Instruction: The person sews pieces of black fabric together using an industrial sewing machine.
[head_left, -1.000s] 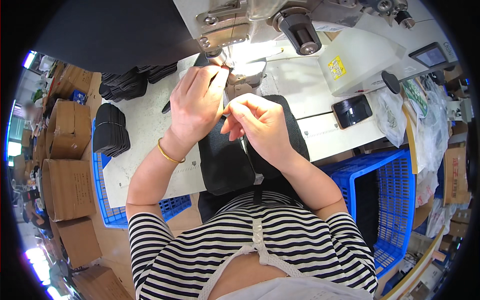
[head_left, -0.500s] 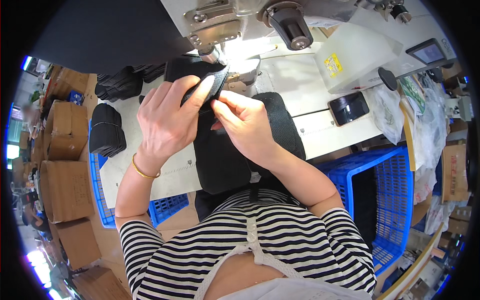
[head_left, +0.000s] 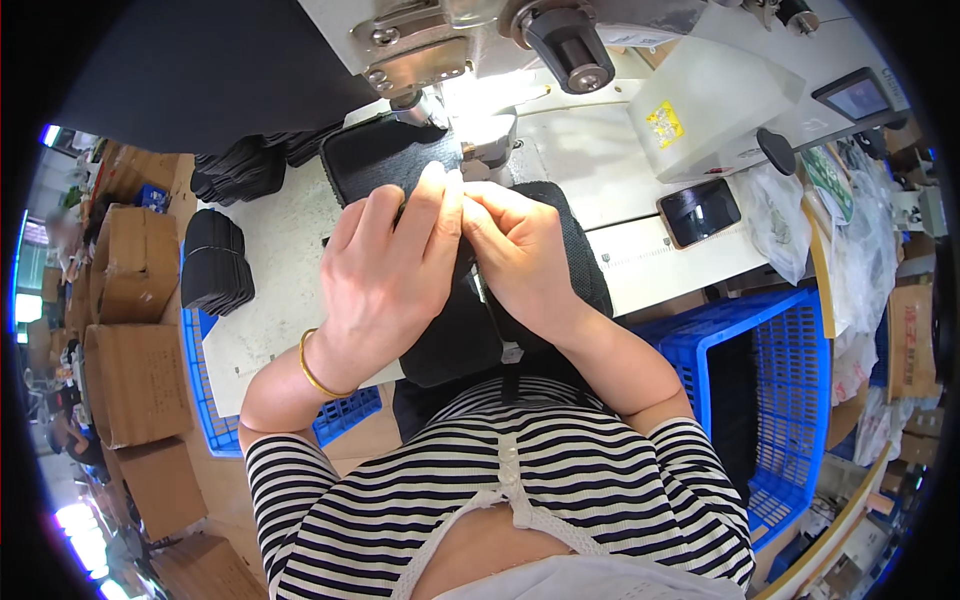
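A padded black fabric piece [head_left: 375,158] lies flat under the head of a sewing machine [head_left: 425,70]. Just on the near side of it, my left hand [head_left: 392,270] and my right hand [head_left: 525,262] meet at the fingertips. The left thumb and fingers are drawn together, tips over the fabric's near right corner. On the right hand, thumb and forefinger press in a pinch. Whatever lies between the fingertips is hidden. Below my hands a black pad [head_left: 455,345] rests at the table's front edge, and a black mesh pad [head_left: 568,235] lies beside my right hand.
Stacked black pieces [head_left: 238,170] and a tied bundle [head_left: 216,262] lie on the left of the white table [head_left: 285,260]. A phone [head_left: 700,214] and a clear plastic bag [head_left: 780,225] are at right. Blue crates [head_left: 690,350] stand below; cardboard boxes [head_left: 135,385] line the left.
Both hands have moved toward me and right, coming closer together. The black fabric piece, folded up in my fingers before, now lies flat beneath the machine head.
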